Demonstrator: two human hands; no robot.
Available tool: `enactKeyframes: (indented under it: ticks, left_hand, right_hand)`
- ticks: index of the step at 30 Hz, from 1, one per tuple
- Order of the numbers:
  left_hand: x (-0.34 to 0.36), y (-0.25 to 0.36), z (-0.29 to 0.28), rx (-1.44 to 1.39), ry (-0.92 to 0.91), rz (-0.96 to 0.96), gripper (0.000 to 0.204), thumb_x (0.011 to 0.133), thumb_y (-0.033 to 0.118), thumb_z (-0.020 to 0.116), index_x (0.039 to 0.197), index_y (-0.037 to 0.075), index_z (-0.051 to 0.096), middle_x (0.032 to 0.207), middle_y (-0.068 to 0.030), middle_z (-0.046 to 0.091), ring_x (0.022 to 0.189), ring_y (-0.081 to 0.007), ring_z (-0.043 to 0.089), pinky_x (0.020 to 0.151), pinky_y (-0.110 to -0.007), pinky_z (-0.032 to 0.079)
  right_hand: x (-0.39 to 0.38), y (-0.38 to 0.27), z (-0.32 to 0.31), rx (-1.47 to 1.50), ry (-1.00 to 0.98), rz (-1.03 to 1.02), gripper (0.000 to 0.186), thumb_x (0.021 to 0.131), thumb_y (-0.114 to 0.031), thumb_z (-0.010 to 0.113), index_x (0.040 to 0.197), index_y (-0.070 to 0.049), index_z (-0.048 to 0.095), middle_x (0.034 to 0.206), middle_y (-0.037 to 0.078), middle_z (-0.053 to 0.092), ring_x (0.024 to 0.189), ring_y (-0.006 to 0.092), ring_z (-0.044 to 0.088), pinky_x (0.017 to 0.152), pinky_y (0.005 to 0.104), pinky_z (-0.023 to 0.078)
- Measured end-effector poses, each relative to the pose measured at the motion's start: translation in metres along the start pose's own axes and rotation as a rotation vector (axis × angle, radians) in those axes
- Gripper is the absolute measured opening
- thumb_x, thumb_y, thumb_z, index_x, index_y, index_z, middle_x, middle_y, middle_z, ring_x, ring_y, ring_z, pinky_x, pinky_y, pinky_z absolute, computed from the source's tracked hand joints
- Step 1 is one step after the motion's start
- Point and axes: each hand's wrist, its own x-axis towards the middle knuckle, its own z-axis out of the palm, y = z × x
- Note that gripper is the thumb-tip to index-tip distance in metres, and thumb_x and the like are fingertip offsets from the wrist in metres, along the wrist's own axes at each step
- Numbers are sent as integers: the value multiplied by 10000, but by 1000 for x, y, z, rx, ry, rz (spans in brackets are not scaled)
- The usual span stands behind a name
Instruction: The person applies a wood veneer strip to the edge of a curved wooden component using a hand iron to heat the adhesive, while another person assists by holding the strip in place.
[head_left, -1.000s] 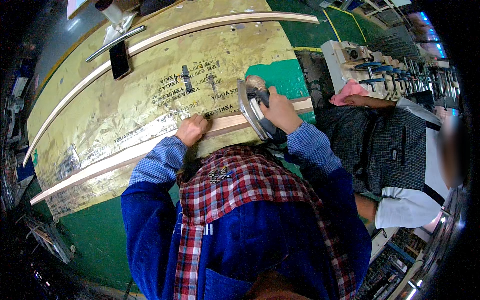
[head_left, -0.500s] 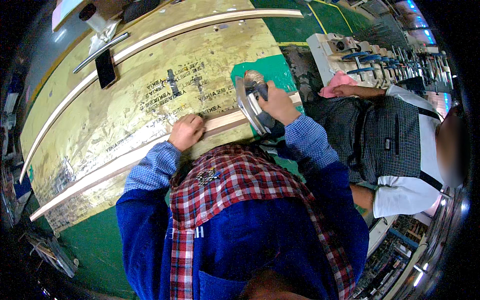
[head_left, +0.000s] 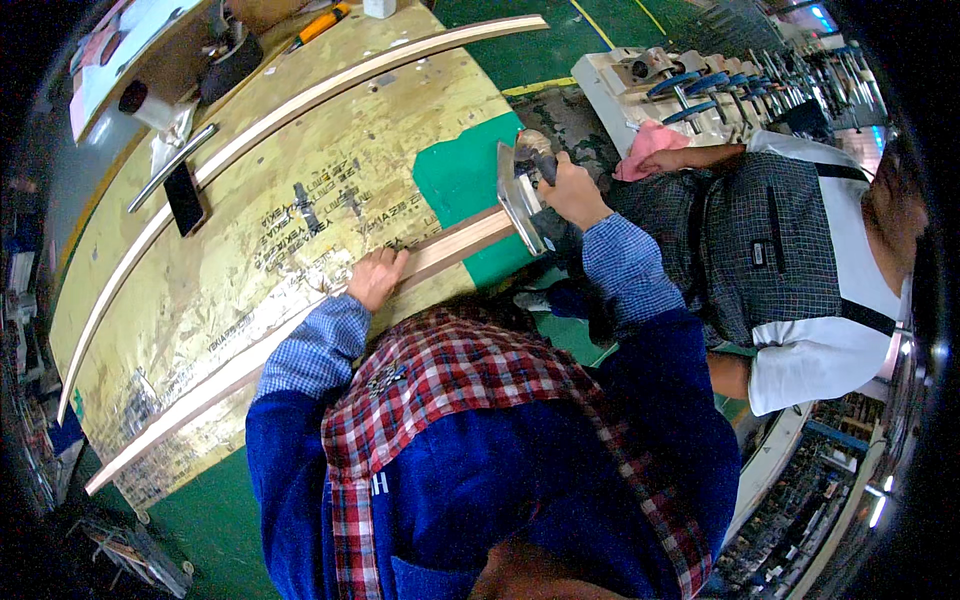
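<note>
A long pale wooden strip with a darker edge lies along the near side of the yellowish workbench. My left hand presses down on this strip, its fingers curled over the wood. Farther right, my right hand is closed round the handle of a hand-held power sander with a flat metal-edged base. The sander sits tilted at the right end of the strip, over the green patch on the bench. Its working face and its contact with the wood are hard to make out.
A second, curved-looking wooden strip runs along the far side. Near it are a dark phone, a metal tube and an orange-handled tool. At the right, a person in a checked apron holds a pink cloth beside a clamp rack.
My right hand and the sander have moved right to the strip's end, uncovering more of the green patch. My left hand stays on the strip. The view has shifted somewhat.
</note>
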Motion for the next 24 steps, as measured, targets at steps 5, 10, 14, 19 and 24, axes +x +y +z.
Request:
enactKeyframes:
  ticks: [5, 10, 14, 19, 24]
  left_hand:
    - [-1, -7, 3, -51, 41, 65, 276, 709, 72, 528, 980, 43, 487, 807, -138, 546, 798, -317, 577, 673, -392, 486]
    - [2, -12, -7, -240, 72, 18, 184, 719, 100, 550, 872, 37, 471, 748, -180, 534, 717, -366, 562, 596, -444, 464]
    - [4, -13, -13, -324, 92, -57, 132, 745, 127, 571, 811, 47, 490, 702, -164, 542, 661, -347, 567, 563, -432, 456]
    - [15, -28, -13, -526, 31, -182, 199, 699, 163, 648, 661, 43, 494, 579, -134, 529, 536, -285, 554, 513, -370, 450]
    - [23, -38, -20, -625, -39, -281, 206, 649, 91, 696, 647, 34, 498, 539, -92, 493, 485, -164, 467, 490, -313, 426]
  right_hand:
    - [5, 25, -3, 3, 52, 16, 417, 750, -271, 625, 968, 26, 431, 806, 291, 600, 776, 446, 601, 700, 496, 500]
    - [6, 33, -4, -3, 111, 2, 418, 761, -254, 608, 994, 52, 444, 791, 284, 598, 766, 442, 598, 666, 484, 496]
    - [6, 36, -3, 4, 110, 19, 415, 762, -251, 610, 990, 50, 440, 792, 283, 598, 759, 443, 599, 661, 486, 494]
    - [7, 31, -7, 12, 59, 52, 406, 761, -250, 609, 983, 45, 439, 799, 287, 597, 767, 442, 599, 671, 488, 489]
    - [7, 31, -7, -1, 52, 87, 405, 759, -249, 611, 979, 44, 440, 806, 296, 594, 778, 440, 598, 681, 486, 488]
